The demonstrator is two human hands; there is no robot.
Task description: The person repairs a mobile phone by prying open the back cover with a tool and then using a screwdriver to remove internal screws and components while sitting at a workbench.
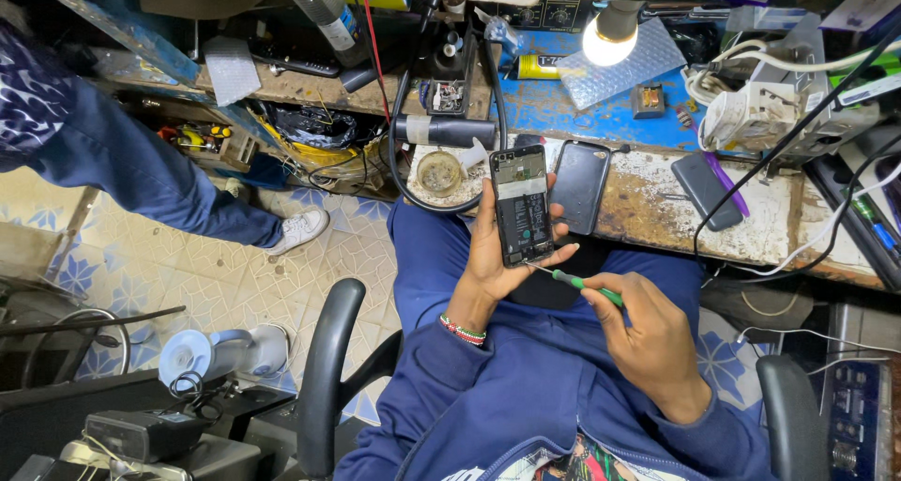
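My left hand (488, 256) holds an opened smartphone (522, 205) upright over my lap, its back cover off and the circuit board and battery showing. My right hand (648, 335) grips a small green-handled screwdriver (574, 281), whose thin tip points at the lower right edge of the phone. A beaded bracelet (463, 330) sits on my left wrist. Both arms are in blue sleeves.
A worn workbench (648, 209) ahead carries a black phone back cover (580, 186), a dark phone (706, 191) with a purple tool, a lit lamp (608, 38), cables and chargers. Another person's leg and white shoe (300, 229) stand on the tiled floor at left. Black chair armrests (324, 368) flank me.
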